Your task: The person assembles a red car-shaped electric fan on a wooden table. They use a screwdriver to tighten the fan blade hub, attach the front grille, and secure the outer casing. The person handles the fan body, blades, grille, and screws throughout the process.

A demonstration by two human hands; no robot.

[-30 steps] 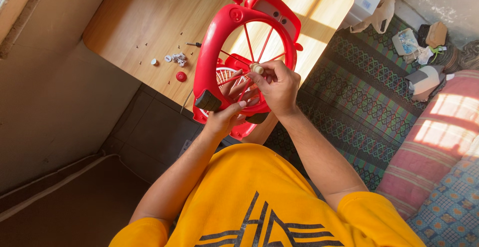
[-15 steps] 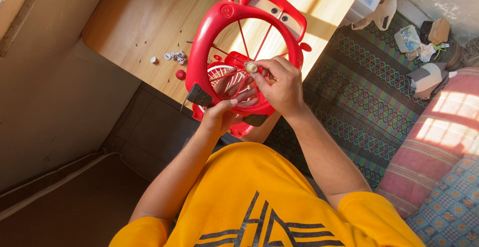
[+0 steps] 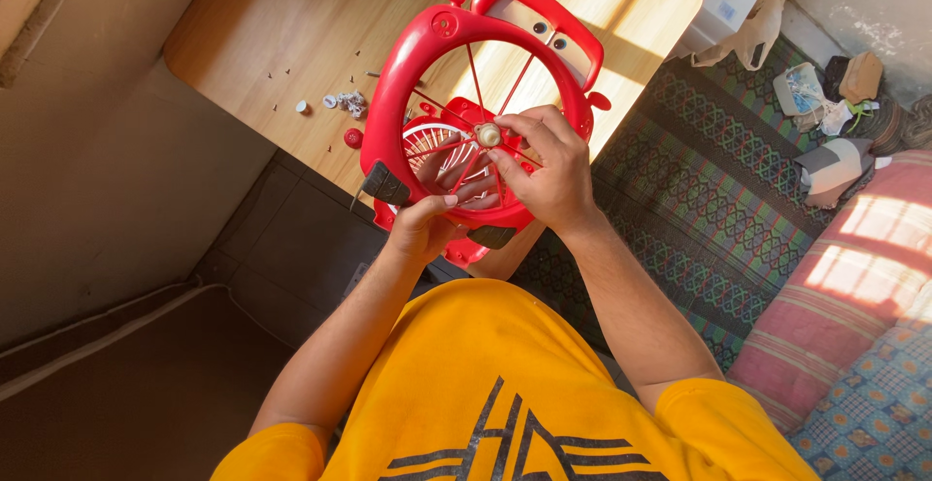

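In the head view, a red fan frame (image 3: 427, 64) is held tilted above the near edge of a wooden table (image 3: 291, 25), its lower rim hanging past that edge over the dark floor (image 3: 282, 248). The left hand (image 3: 427, 224) grips the frame's lower rim from below, thumb over the front, fingers closed around it just beside a black foot (image 3: 386, 186); some fingertips show through the spokes behind. The right hand (image 3: 549, 165) comes in from the right, thumb and fingers pinched together on a small pale hub (image 3: 488, 134) at the centre where the thin red spokes meet. Behind the spokes a second red grille (image 3: 437, 141) lies on the table, touching or just under the frame; which, I cannot tell. Left of the frame the tabletop is bare but for loose bits: a white cluster of small parts (image 3: 347, 103), a red cap (image 3: 353, 137), and tiny dark screws scattered near them, well apart from the hands. The table's far right corner meets a white box (image 3: 723, 5). To the right a patterned rug (image 3: 699, 180) runs beside the table, with bags and clutter (image 3: 825, 102) at its far end and a pink striped cushion (image 3: 845, 277) along its right edge.
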